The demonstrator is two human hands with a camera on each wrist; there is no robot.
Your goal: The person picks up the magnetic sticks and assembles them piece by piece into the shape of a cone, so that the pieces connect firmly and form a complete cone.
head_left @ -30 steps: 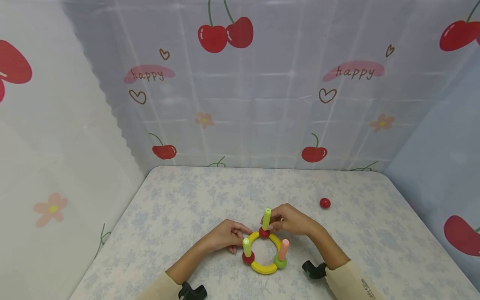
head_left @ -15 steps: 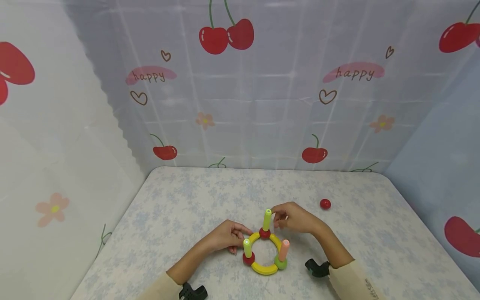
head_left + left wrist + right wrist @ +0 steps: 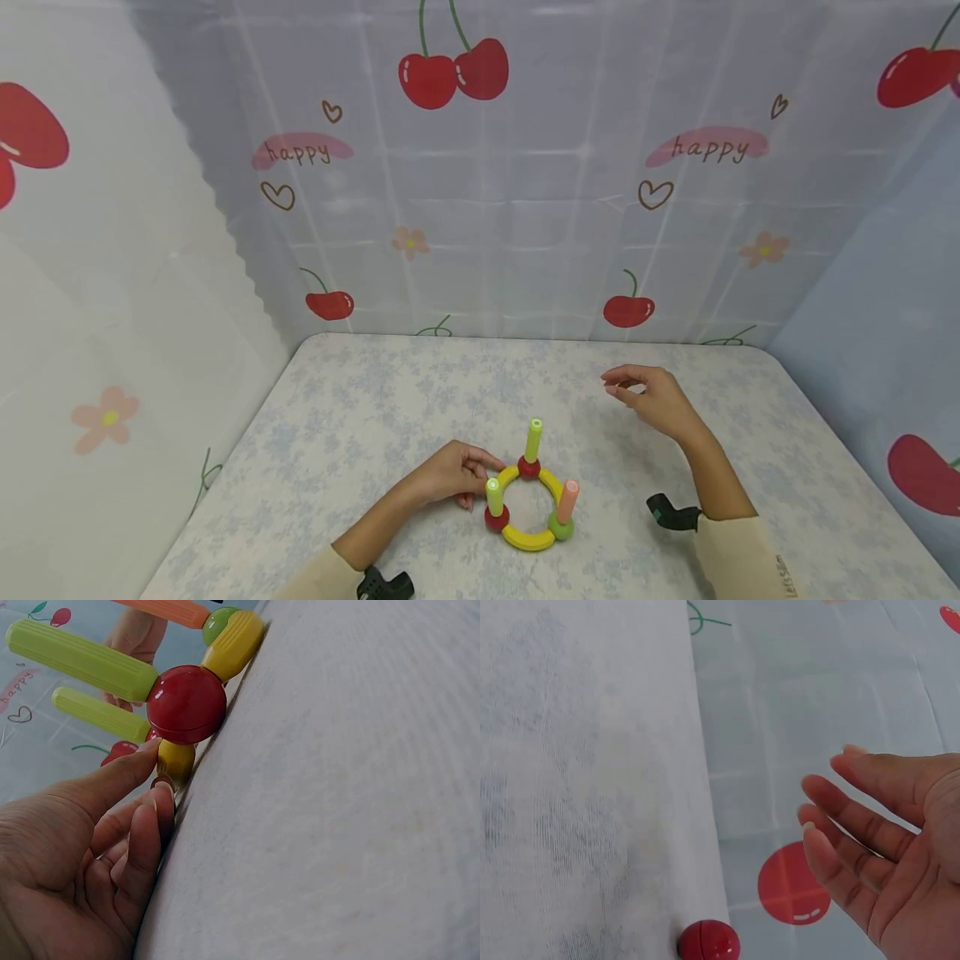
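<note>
A ring of yellow curved rods point(image 3: 528, 541) lies on the table, joined by balls. Two joints are red balls, the near-left one point(image 3: 186, 705) and the far one point(image 3: 528, 467); the third is a green ball point(image 3: 560, 526). Light-green rods point(image 3: 533, 442) stand upright on the red balls, and an orange rod point(image 3: 567, 502) leans slightly on the green one. At the ring's left side my left hand point(image 3: 450, 473) pinches a yellow curved rod point(image 3: 176, 761) between thumb and fingers. My right hand point(image 3: 652, 400), fingers loosely bent, holds nothing. Near it sits a loose red ball point(image 3: 709, 941), hidden in the head view.
The patterned tabletop point(image 3: 390, 392) ends at a hanging curtain point(image 3: 480, 267) behind, with more curtain at both sides. Black wrist devices point(image 3: 672, 512) project from both sleeves close to the table.
My right hand has let go of the far light-green rod and moved away, right and back toward the loose red ball. The left hand and the ring stay nearly still.
</note>
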